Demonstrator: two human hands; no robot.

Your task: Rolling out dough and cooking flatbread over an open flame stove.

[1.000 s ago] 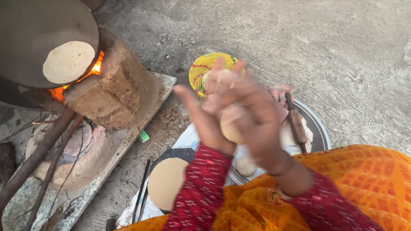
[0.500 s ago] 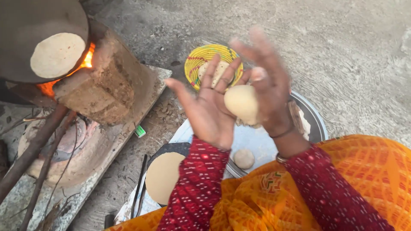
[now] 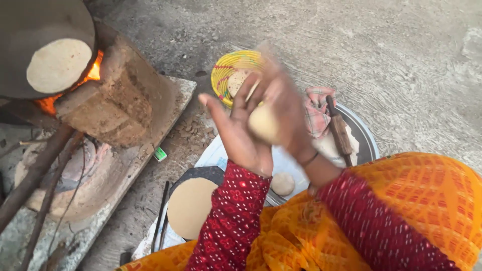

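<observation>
My left hand [image 3: 233, 133] is raised palm-up with a pale dough ball [image 3: 262, 124] resting against it. My right hand [image 3: 286, 108], blurred by motion, presses on the ball from the other side, so the dough sits between both palms. Below my hands lies a round metal tray [image 3: 365, 141] with a small dough ball [image 3: 282, 183], a wooden rolling pin [image 3: 339, 131] and a checked cloth [image 3: 316, 114]. A rolled-out raw flatbread [image 3: 190, 207] lies on a dark round board [image 3: 203, 173] near my left elbow.
At upper left a flatbread [image 3: 57, 65] cooks on a dark griddle [image 3: 30, 25] over a flame [image 3: 93, 73] in a clay stove [image 3: 120, 100]. Firewood sticks [image 3: 35, 175] feed it. A yellow woven basket [image 3: 225, 70] holds flatbreads. Metal tongs [image 3: 161, 221] lie beside the board.
My right hand has swung back down over the dough ball, which was exposed half a second ago. Both hands keep patting it. The view has drifted slightly, so the stove sits further left.
</observation>
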